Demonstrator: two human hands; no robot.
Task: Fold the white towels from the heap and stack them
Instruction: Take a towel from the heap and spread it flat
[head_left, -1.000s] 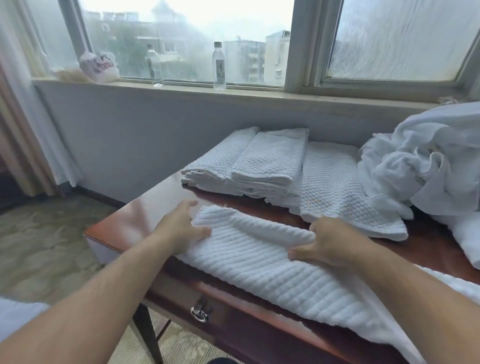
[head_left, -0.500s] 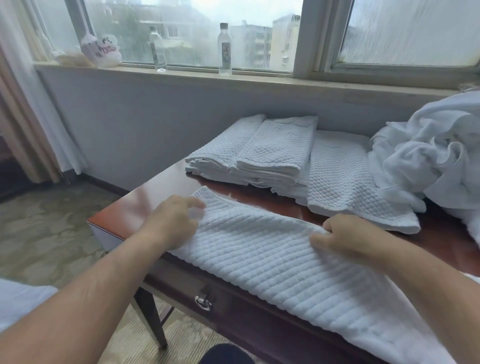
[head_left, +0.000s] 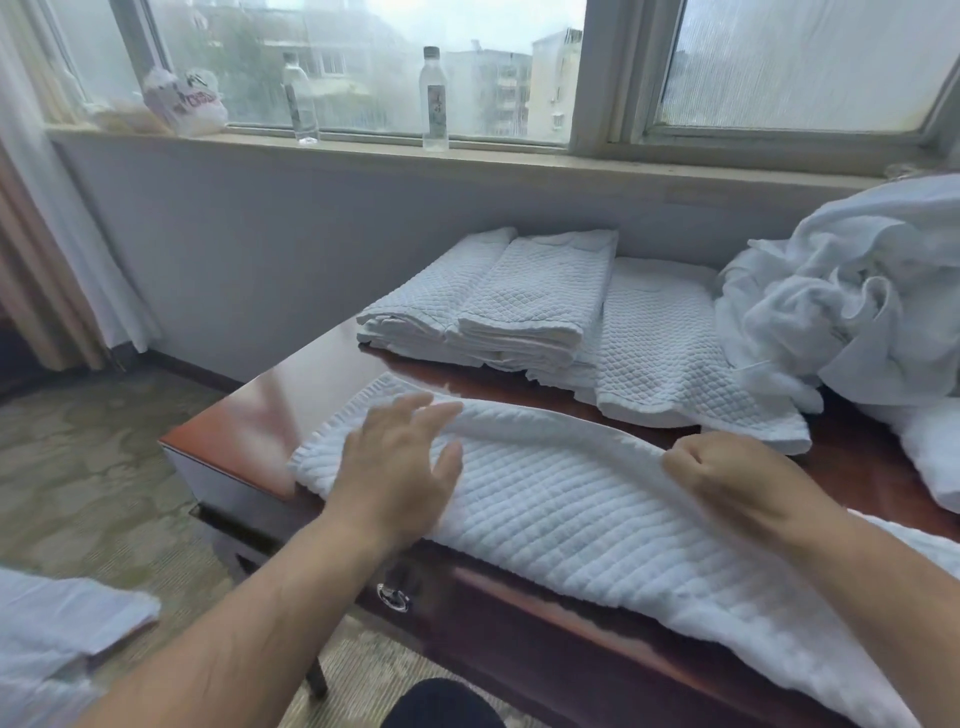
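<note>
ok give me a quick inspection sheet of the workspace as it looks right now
surface: glossy wooden desk, drawer at the front
job's things: one quilted white towel spread along the front edge, far edge folded over; folded towels stacked at the back; unfolded heap on the right
clutter: left bottle, right bottle and a plastic bag, all on the windowsill
hands: left hand open, fingers spread over the towel's left end; right hand grips the folded edge
cables: nothing seen
surroundings: window behind, curtain at left, patterned carpet
</note>
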